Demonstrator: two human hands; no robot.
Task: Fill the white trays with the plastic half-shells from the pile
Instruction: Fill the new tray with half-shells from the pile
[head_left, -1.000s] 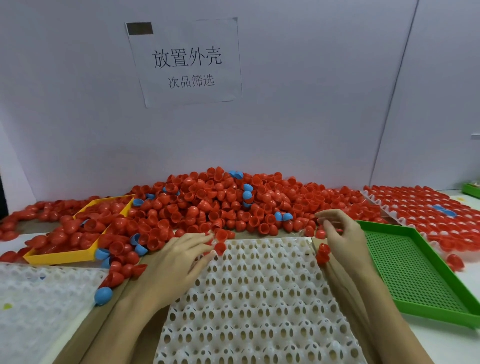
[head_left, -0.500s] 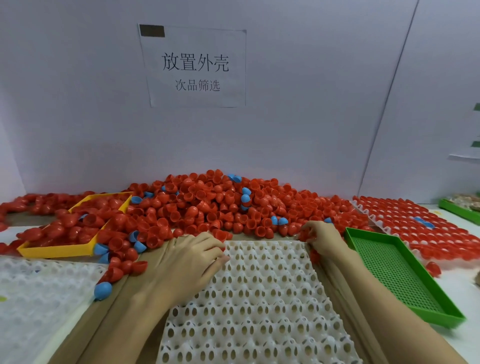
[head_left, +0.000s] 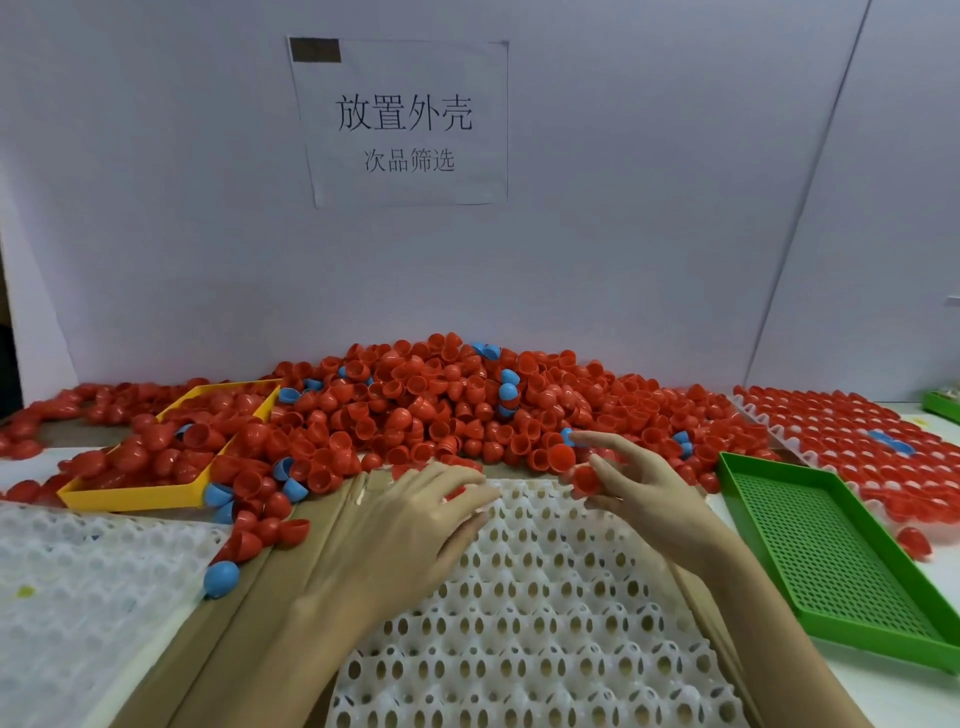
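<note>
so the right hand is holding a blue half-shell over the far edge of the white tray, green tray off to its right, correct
Not quite. The half-shell held by the right hand is red, not blue, as the head view shows. The rest stands: the hand is over the far edge of the white tray, and the green tray lies to its right.

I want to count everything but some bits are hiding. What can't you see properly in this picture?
Head view only:
- Left hand: its fingertips and palm face down on the white tray, so whether it holds a shell is hidden.
- Right hand: holds a red shell; any more are hidden by its fingers.
- White tray: near end cut off by the bottom edge.
- Pile: lower shells buried under the top ones.
- Green tray: its corner runs off the right edge.
</note>
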